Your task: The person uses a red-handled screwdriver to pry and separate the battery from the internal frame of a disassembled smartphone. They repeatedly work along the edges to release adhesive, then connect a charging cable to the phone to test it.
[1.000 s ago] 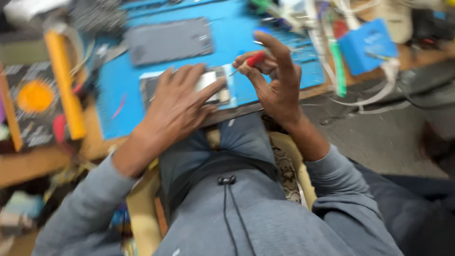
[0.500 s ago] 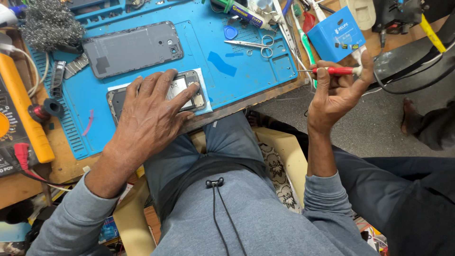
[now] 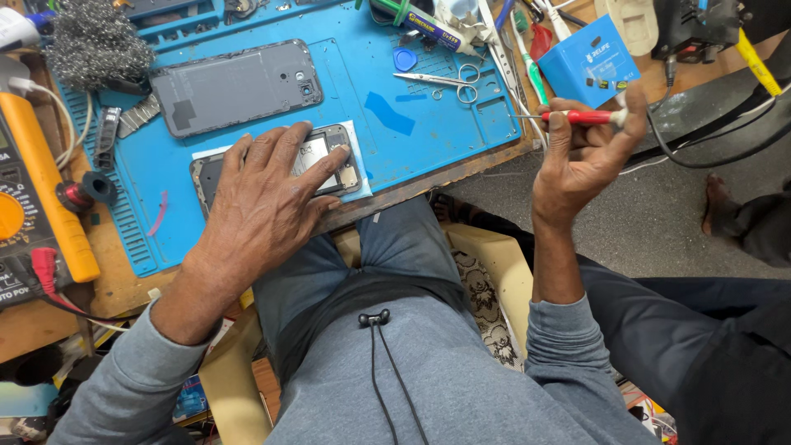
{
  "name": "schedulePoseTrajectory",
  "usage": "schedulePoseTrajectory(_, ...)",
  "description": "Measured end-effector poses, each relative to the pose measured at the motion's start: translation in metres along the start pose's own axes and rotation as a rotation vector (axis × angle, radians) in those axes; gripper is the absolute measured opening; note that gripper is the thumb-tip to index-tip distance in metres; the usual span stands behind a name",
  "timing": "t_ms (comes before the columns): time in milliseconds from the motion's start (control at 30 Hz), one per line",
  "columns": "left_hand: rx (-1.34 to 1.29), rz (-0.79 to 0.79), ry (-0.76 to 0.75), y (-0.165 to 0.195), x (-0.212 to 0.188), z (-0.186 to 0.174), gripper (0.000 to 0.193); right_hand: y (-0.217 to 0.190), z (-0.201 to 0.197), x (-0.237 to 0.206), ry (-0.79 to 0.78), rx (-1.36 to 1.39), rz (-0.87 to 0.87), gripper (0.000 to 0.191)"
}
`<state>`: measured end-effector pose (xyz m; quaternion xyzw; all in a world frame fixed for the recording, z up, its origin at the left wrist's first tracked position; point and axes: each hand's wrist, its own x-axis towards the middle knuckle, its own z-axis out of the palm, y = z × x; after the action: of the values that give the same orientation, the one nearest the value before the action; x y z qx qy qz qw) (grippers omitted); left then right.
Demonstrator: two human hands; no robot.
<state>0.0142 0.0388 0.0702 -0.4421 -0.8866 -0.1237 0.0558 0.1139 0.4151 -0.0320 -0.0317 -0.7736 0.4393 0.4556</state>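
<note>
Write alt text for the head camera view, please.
A person's left hand presses an opened phone onto a blue mat, while the right hand holds a red screwdriver off the mat. A grey back cover and scissors lie nearby.

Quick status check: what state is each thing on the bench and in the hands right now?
Opened phone: back off, flat on mat, pinned.
Left hand: pressing on opened phone.
Right hand: raised off the mat, gripping screwdriver.
Red screwdriver: held level, tip pointing left.
Back cover: detached, lying apart.
Scissors: closed, untouched.
</note>
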Motion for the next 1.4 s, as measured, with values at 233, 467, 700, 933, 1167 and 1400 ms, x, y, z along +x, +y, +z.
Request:
schedulePoseTrajectory(233, -0.025, 0.037, 0.134, 0.000, 0.002, -0.005, 0.052, -0.005, 0.005, 0.007, 0.056, 0.222, 0.082, 0.074)
schedulePoseTrajectory(467, -0.221, 0.088, 0.205, 0.008, 0.024, -0.012, 0.013, -0.012, 0.029, 0.016, 0.015, 0.245, 0.126, 0.072)
schedulePoseTrajectory(700, -0.212, 0.191, 0.156, 0.012, 0.062, 0.000, 0.006, -0.012, 0.032, 0.007, -0.065, 0.250, 0.116, 0.070)
schedulePoseTrajectory(933, -0.407, 0.252, 0.245, 0.023, 0.112, 0.043, 0.017, -0.029, 0.048, 0.013, -0.016, 0.418, 0.236, 0.075)
schedulePoseTrajectory(1167, -0.528, 0.121, 0.055, 0.041, 0.141, 0.063, 0.008, -0.037, 0.045, 0.013, -0.021, 0.466, 0.247, 0.076)
schedulePoseTrajectory(1400, -0.243, 0.262, 0.119, 0.026, 0.135, 0.062, 0.009, -0.027, 0.016, 0.021, 0.097, 0.426, 0.235, 0.076)
